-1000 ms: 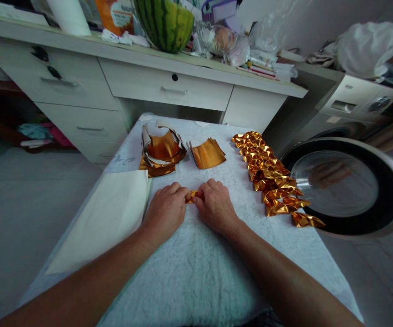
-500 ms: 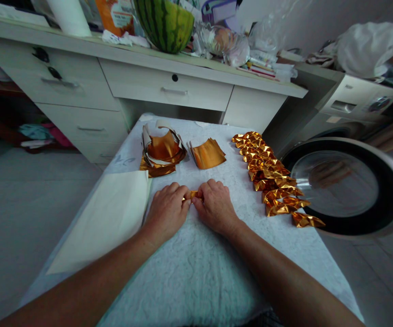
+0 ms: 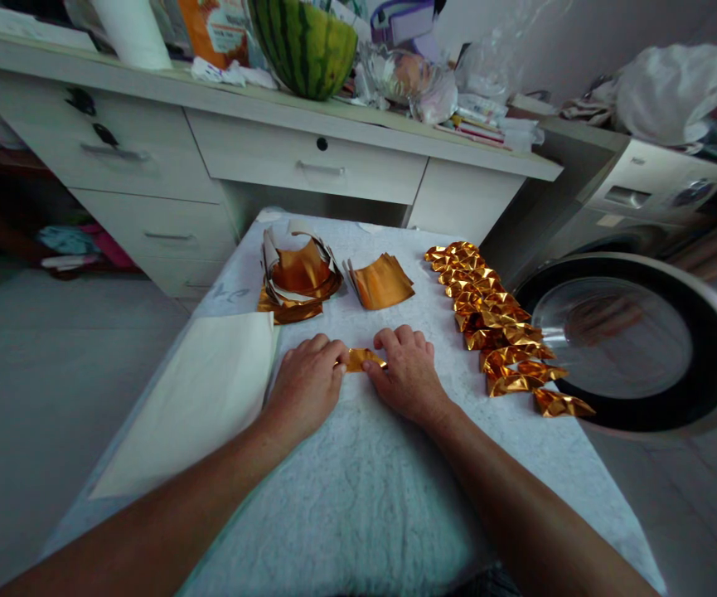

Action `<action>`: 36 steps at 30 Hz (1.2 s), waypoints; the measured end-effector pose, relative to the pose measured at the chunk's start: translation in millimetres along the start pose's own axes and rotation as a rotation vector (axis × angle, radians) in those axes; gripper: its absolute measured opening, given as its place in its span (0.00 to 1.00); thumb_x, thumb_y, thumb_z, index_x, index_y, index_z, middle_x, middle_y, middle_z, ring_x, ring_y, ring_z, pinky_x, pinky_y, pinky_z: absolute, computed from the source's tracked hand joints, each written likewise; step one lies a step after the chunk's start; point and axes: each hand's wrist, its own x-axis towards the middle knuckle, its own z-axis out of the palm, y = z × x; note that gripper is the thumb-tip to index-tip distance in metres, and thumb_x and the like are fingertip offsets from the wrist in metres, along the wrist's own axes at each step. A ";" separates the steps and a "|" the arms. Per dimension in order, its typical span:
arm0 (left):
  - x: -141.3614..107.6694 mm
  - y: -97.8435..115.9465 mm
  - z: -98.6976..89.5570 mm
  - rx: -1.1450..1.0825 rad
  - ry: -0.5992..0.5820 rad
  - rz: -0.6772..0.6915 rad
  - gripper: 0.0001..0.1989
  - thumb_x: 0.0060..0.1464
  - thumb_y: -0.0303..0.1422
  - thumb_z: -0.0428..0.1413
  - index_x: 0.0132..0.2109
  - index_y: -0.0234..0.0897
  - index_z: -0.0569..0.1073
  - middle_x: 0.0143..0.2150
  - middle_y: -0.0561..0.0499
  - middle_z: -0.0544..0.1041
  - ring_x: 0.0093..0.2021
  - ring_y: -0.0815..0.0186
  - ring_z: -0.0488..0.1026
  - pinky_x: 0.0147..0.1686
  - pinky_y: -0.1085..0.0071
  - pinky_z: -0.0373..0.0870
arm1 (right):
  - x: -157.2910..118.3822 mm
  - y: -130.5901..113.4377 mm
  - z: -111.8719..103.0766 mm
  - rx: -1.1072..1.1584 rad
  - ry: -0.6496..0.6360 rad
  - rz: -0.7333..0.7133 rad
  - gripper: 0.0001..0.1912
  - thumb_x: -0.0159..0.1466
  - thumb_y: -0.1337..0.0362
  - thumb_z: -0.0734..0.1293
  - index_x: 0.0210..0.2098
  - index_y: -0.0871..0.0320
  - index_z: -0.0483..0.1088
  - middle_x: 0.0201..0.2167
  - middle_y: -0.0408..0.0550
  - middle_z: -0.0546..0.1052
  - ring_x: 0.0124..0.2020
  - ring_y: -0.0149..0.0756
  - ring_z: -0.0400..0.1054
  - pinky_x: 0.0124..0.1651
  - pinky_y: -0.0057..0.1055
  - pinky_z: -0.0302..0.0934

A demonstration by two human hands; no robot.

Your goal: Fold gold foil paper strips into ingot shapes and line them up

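A folded strip of gold foil paper (image 3: 356,360) lies between my two hands, low over the cloth-covered table. My left hand (image 3: 309,371) pinches its left end between thumb and fingers. At the right end, the thumb of my right hand (image 3: 406,369) presses on the strip, its fingers curled just beyond. Farther back stand a curled stack of gold foil sheets (image 3: 299,269) and a smaller pile of gold sheets (image 3: 384,282). On the right, folded gold foil pieces (image 3: 507,335) form a long row, with a single gold piece (image 3: 562,404) at the table's edge.
A pale sheet of paper (image 3: 200,398) lies on the table (image 3: 358,497) at left. Beyond it is a white desk (image 3: 308,153) with drawers, bearing a cut watermelon (image 3: 308,50) and clutter. The open round washing machine door (image 3: 619,332) stands close to the table's right edge.
My right hand has shifted slightly right and its fingers have loosened, so more of the gold strip shows between my hands. My left hand stays nearly in place.
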 end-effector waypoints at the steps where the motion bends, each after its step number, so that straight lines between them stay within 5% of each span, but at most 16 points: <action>1: 0.1 0.1 -0.3 -0.003 0.001 -0.001 0.05 0.59 0.27 0.50 0.38 0.40 0.70 0.39 0.50 0.71 0.41 0.60 0.69 0.41 0.64 0.61 | -0.2 1.7 -0.5 0.002 0.000 0.006 0.14 0.63 0.53 0.66 0.45 0.53 0.68 0.44 0.51 0.68 0.44 0.45 0.60 0.46 0.39 0.53; 17: -0.4 -1.3 -1.8 -0.031 0.002 -0.009 0.06 0.58 0.27 0.51 0.38 0.40 0.71 0.38 0.51 0.72 0.41 0.60 0.70 0.42 0.63 0.62 | -1.5 23.5 -4.6 0.009 -0.029 0.016 0.15 0.64 0.58 0.65 0.50 0.47 0.69 0.49 0.52 0.68 0.48 0.49 0.60 0.47 0.43 0.54; 23: -0.4 0.7 -2.8 -0.032 -0.002 -0.021 0.07 0.58 0.27 0.50 0.38 0.41 0.72 0.38 0.50 0.72 0.42 0.60 0.70 0.43 0.63 0.62 | 0.2 31.6 -5.8 0.060 -0.030 -0.010 0.12 0.66 0.61 0.62 0.48 0.54 0.69 0.47 0.52 0.69 0.47 0.47 0.60 0.47 0.43 0.53; 36: 0.0 6.6 -0.3 0.077 0.046 -0.016 0.07 0.59 0.37 0.55 0.35 0.40 0.68 0.36 0.51 0.71 0.40 0.59 0.69 0.38 0.64 0.59 | -1.1 4.7 0.4 0.042 -0.014 -0.115 0.22 0.66 0.56 0.63 0.57 0.57 0.63 0.51 0.55 0.68 0.50 0.48 0.59 0.52 0.44 0.53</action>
